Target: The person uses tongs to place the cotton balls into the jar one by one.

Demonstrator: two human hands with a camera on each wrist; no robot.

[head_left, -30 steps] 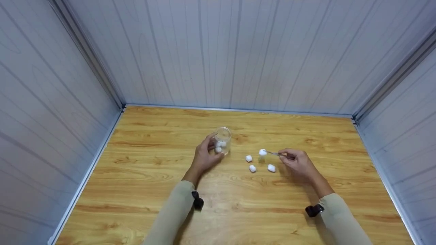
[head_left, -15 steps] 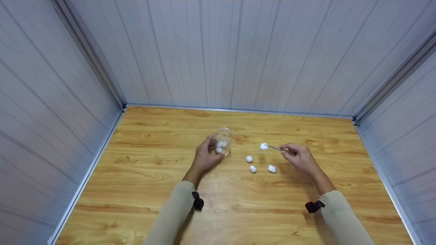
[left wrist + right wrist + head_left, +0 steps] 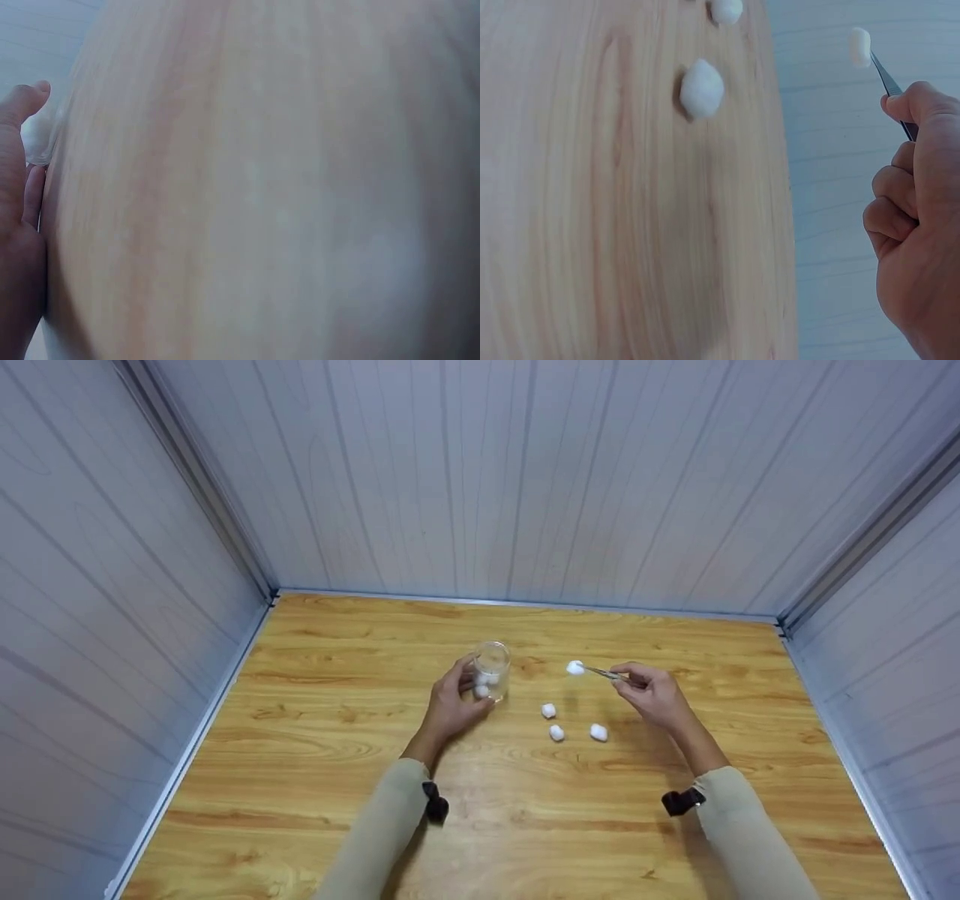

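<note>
My left hand (image 3: 452,706) grips a clear glass jar (image 3: 493,660) from its left side, fingers behind and thumb in front. Several white cotton balls (image 3: 486,684) lie inside the jar, whose round mouth faces up. To the right, my right hand (image 3: 654,697) pinches metal tweezers (image 3: 606,673) between thumb and fingers. Their tips hold one cotton ball (image 3: 575,667) in the air above the table, right of the jar. In the right wrist view the tweezers (image 3: 887,75) and the held cotton ball (image 3: 859,47) show clearly. The left wrist view catches only part of the left hand (image 3: 19,195).
Three loose cotton balls rest on the wood-grain table (image 3: 337,810) between the hands: one near the jar (image 3: 548,710), one in front of it (image 3: 556,733) and one further right (image 3: 598,732). Pale panel walls (image 3: 480,480) enclose the table's back and sides.
My right hand has raised the tweezers and cotton ball and carried them away from me, lately also slightly left. The left hand and jar stay nearly in place.
</note>
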